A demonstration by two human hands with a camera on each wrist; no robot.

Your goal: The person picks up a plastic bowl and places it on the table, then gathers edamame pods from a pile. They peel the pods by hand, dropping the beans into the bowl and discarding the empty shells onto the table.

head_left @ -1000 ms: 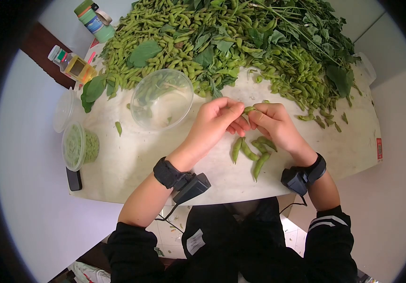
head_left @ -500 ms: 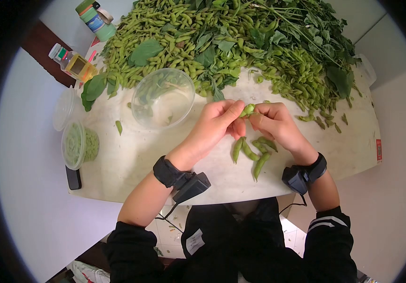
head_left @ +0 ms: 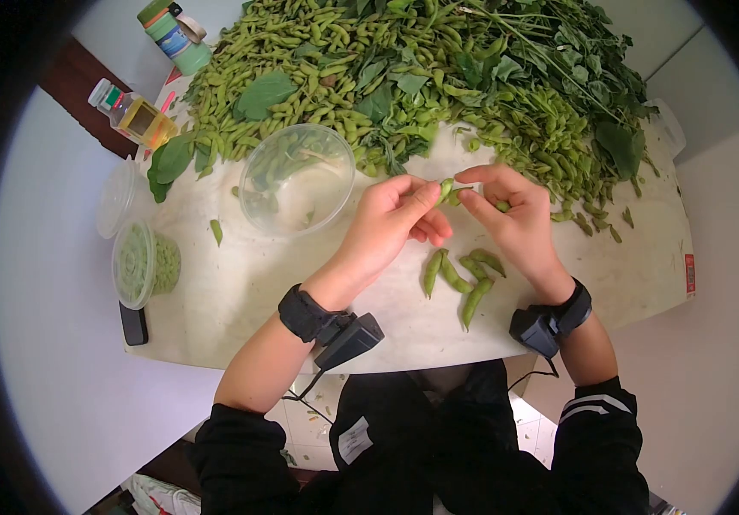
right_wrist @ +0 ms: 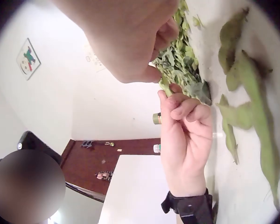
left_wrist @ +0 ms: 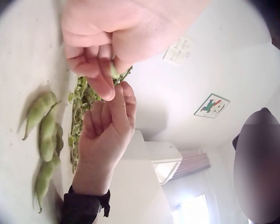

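My left hand (head_left: 397, 213) pinches a green soybean pod (head_left: 446, 189) between thumb and forefinger above the table. Facing it, my right hand (head_left: 517, 215) has its thumb and forefinger at the pod's other end, its remaining fingers curled. A small green piece (head_left: 503, 206) shows inside those curled fingers. In the right wrist view, the pod (right_wrist: 165, 87) bridges the fingertips of both hands. Several whole pods (head_left: 475, 300) lie on the table just below the hands; the left wrist view shows these pods (left_wrist: 47, 135) plump and slightly fuzzy.
A large heap of soybean pods (head_left: 318, 86) with leaves and stems covers the table's far side. A clear round tub (head_left: 301, 219) stands left of the hands. Farther left are a lidded tub of shelled beans (head_left: 142, 264), a phone (head_left: 134, 326) and an oil bottle (head_left: 142, 120).
The pod between the hands has turned and shifted slightly. My right hand has risen a little, its forefinger lifting away from the thumb, and a green piece now shows within its fingers.
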